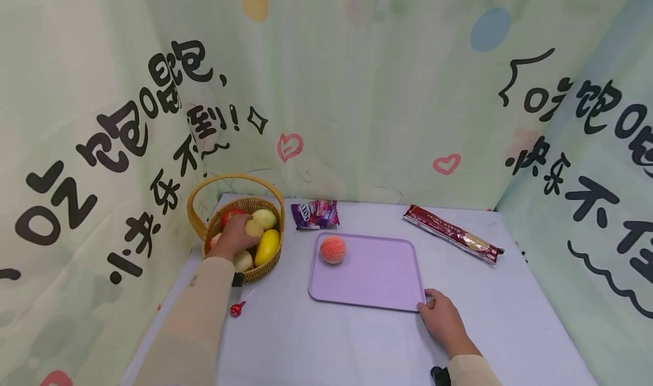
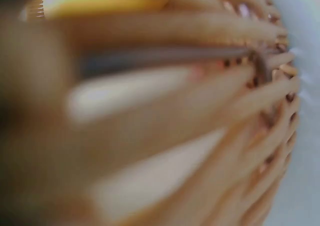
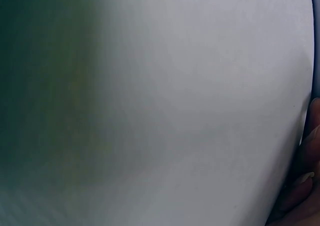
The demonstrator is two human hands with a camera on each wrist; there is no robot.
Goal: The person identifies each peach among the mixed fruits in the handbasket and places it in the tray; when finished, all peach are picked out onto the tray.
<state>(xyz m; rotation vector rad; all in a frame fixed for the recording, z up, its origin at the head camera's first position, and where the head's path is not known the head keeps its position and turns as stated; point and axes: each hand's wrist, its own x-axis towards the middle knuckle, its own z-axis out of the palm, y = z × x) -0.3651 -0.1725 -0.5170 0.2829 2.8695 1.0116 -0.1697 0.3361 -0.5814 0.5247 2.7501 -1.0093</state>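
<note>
Judging by how things lie, the work looks only partly along: a fuzzy peach (image 1: pixel 333 250) sits alone at the far left of the lilac tray (image 1: pixel 377 272), while the wicker basket (image 1: pixel 264 271) holds several other pieces, including a yellow mango (image 1: pixel 267 247). The left hand (image 1: pixel 236 237) is inside the basket, fingers and thumb apparently closed about a tan round piece (image 1: pixel 253 228) (being lifted or laid down, I cannot tell). The right hand (image 1: pixel 445 319) pinches the tray's near right corner. A purple candy bag (image 1: pixel 314 215), a long red snack packet (image 1: pixel 453 234) and a lollipop (image 1: pixel 236 310) lie off the tray, on the tabletop (image 1: pixel 285 340); only the head view shows them. The left wrist view alone brings the basket's gapped weave close, blurred; the right wrist view adds fingertips (image 3: pixel 298 192) and their nails.
</note>
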